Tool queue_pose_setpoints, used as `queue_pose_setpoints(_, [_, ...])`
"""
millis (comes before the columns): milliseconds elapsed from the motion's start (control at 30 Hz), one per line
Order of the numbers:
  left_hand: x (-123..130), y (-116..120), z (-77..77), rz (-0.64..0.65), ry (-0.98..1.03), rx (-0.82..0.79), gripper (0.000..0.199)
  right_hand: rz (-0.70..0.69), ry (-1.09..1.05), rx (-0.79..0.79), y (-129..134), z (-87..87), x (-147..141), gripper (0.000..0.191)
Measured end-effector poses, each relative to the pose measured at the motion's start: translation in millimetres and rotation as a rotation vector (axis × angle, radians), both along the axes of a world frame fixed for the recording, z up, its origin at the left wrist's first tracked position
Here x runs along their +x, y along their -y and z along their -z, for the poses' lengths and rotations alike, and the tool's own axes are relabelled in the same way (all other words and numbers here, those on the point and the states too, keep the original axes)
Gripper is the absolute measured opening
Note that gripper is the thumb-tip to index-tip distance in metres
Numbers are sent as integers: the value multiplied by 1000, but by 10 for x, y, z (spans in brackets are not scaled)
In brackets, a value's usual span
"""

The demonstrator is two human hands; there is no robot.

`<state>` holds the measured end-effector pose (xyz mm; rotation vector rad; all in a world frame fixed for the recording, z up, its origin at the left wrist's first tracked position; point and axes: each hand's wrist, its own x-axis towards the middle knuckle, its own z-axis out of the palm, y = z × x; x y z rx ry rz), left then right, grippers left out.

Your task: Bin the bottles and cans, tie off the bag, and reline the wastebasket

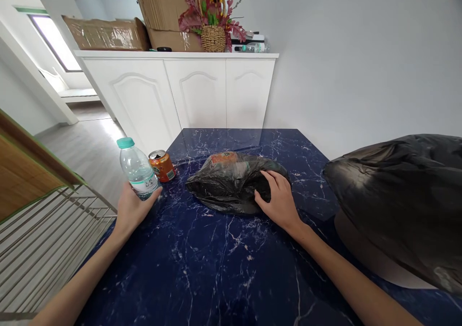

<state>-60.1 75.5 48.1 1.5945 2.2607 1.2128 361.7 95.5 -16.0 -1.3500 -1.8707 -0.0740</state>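
Now your left hand (133, 209) grips the bottle (139, 169), can (162, 166) beside it; your right hand (279, 200) rests half-open on the black bag (231, 184). Bag-handling, likely; shifting it calls for closing fingers.

Larger bag (404, 196) only partly in view

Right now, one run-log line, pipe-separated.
left hand: fingers around clear bottle | right hand: on black bag | orange can: upright beside bottle | surface: blue marbled tabletop
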Motion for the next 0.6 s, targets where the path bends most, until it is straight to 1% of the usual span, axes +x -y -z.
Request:
queue_pose_setpoints(67, [0, -50, 11, -30, -41, -24, 87, -10, -17, 36, 31, -61, -20, 50])
queue_pose_setpoints(167, [4, -99, 21, -40, -63, -22, 90, -23, -49, 90, 69, -123, -40, 33])
queue_pose_setpoints(267, [21, -114, 42, -56, -32, -34, 93, -30, -31, 109, 91, -147, -45, 19])
queue_pose_setpoints(333, [33, -108, 63, -34, -15, 7, 95, -41, 11, 110, 97, -148, -46, 13])
queue_pose_setpoints(400, [30, -87, 75, -17, -73, 131, 97, -62, 49, 104, 94, -137, -47, 14])
queue_pose_setpoints(467, [12, -48, 61, -59, -187, 303, 95, -76, 72, 85, 79, -113, -49, 21])
queue_pose_setpoints(533, [8, 17, 9, -117, -310, 455, 91, -81, 90, 60, 54, -74, -53, 30])
queue_pose_setpoints(600, [75, 105, -78, -112, -427, 588, 82, -79, 109, 45, 24, -26, -57, 38])
